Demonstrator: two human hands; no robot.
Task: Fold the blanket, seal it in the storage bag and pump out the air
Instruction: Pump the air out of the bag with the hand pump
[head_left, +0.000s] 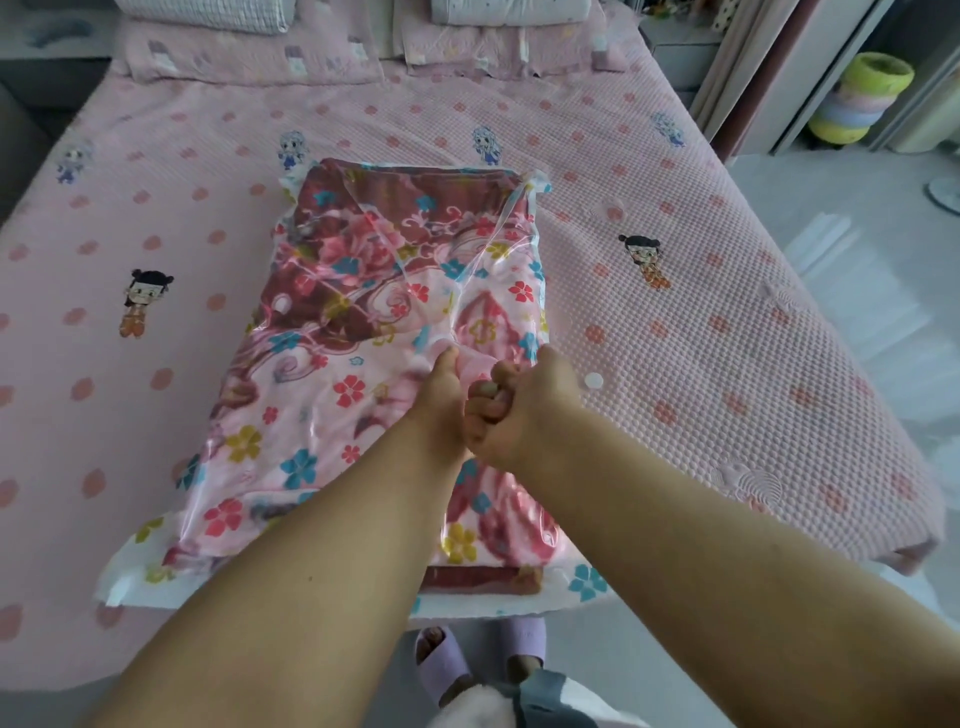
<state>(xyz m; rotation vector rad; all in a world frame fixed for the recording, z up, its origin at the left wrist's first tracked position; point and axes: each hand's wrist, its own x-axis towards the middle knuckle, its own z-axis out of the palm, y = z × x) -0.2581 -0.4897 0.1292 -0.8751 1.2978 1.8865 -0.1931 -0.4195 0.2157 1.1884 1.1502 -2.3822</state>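
Now both hands, left (441, 395) and right (519, 410), pinch something unseen atop the bag (332, 364) mid-bed; likely valve, pumping next

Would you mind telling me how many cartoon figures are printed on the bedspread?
6 visible: three along the far side, at left, centre-left and centre-right; one far right; one left of the bag; one right of it. The bag may hide more.

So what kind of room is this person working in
Most likely a home bedroom. The storage bag lies on a bed with a pink cartoon-print bedspread, pillows line the far end, and the person stands at its foot in lilac slippers.
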